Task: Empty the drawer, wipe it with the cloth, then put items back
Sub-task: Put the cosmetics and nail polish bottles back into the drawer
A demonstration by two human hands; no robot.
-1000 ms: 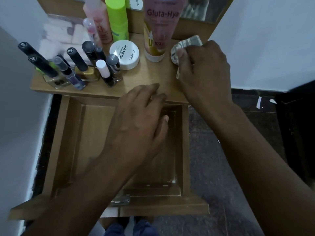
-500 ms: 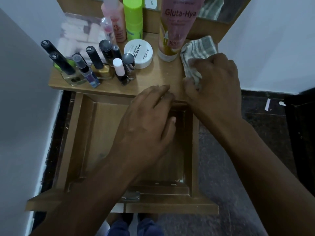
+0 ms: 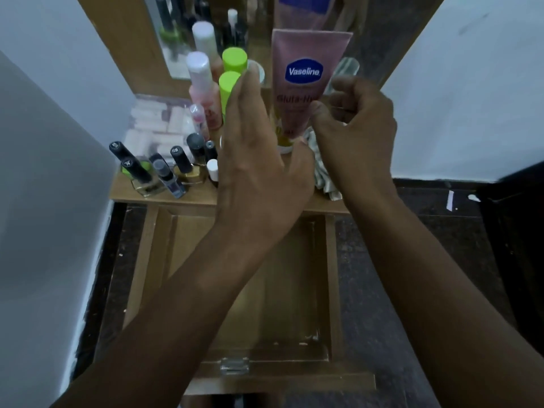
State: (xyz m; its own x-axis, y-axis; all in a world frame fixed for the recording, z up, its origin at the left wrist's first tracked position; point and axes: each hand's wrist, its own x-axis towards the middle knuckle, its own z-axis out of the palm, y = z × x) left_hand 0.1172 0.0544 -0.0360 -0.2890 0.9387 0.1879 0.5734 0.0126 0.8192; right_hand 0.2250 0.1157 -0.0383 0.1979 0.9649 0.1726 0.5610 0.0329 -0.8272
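The wooden drawer is pulled out below the tabletop and has nothing in it. The striped cloth lies crumpled on the tabletop's right end, partly under my right hand. That hand hovers over it with fingers loosely curled and its thumb at the pink Vaseline tube, which stands upright on its cap. My left hand reaches over the drawer with straight, spread fingers, just left of the tube and in front of the green-capped bottle. Neither hand grips anything.
Several nail polish bottles crowd the left of the tabletop, with a packet of white pads and a pink bottle behind. A mirror backs the table. White walls close in on both sides; dark floor lies to the right.
My right hand has let go of the cloth and lifted toward the tube. My left hand rose from the drawer to the tabletop items. The view tilted upward.
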